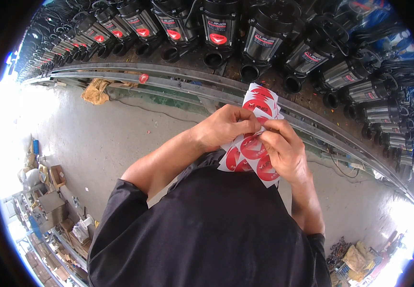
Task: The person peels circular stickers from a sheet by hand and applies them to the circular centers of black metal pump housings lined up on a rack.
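Observation:
A bundle of white sheets of round red stickers fans out in front of my chest, its ends pointing several ways. My left hand pinches the bundle from the left, thumb and forefinger together near its middle. From the other side my right hand closes its fingertips on the sheets, almost touching the left fingertips. What exactly lies between the fingertips is partly hidden. Beyond the hands stands a row of black and silver pumps; one pump bears a round red sticker, while the pump to its right shows none.
A metal rail runs along the near edge of the bench, with a red sticker on it. Below lie a brown sack and a thin cable on the grey floor. Cartons and shelving are at lower left, more sacks at lower right.

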`<state>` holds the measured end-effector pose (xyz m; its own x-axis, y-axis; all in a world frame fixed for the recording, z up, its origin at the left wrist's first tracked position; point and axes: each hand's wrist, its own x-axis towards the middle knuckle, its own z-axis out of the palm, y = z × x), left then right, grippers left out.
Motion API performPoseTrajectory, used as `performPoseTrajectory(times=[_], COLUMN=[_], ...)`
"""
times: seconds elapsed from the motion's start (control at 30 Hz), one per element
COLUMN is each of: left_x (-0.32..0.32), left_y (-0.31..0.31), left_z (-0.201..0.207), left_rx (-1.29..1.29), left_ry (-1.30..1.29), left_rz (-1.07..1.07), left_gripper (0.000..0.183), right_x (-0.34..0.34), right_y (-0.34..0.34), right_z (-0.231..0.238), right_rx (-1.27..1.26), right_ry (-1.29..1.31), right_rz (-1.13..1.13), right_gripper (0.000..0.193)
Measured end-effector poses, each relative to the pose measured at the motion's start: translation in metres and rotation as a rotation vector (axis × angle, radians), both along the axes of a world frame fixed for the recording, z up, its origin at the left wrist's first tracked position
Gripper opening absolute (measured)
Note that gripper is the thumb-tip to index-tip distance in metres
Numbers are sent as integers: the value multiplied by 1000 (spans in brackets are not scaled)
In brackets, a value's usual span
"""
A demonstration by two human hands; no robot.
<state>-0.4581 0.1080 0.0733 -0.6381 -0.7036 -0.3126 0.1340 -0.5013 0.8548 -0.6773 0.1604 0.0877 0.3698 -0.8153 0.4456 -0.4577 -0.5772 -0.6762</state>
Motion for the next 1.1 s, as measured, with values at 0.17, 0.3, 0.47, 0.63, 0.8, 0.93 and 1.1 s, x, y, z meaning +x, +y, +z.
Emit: performPoseTrajectory(times=[0.17,0.3,0.47,0.63,0.8,0.93,1.1], left_x=[-2,-2,-3,-2,-3,-3,-5], left_y=[0,0,1,0,-3,-4,-4], left_z=[-1,0,-1,1,11,13,13], left_rx=[-4,4,4,-34,-141,-168,-140], left_ry=[30,14,14,-81,-149,-144,-123], left_rz=[5,0,11,13,19,29,17], left_gripper=[20,20,21,20,21,20,20], right_x=[1,-2,-2,1,7,2,0], right_y=[1,0,0,-1,-1,-10,-12], right_z=[1,-1,-2,3,4,3,2], right_rx=[7,-30,-30,12,-40,-208,-159], right_ry=[-5,6,12,59,-21,12,-57], right_rz=[-30,-3,0,-14,-94,-66,9], right_gripper=[31,30,30,28,38,44,44])
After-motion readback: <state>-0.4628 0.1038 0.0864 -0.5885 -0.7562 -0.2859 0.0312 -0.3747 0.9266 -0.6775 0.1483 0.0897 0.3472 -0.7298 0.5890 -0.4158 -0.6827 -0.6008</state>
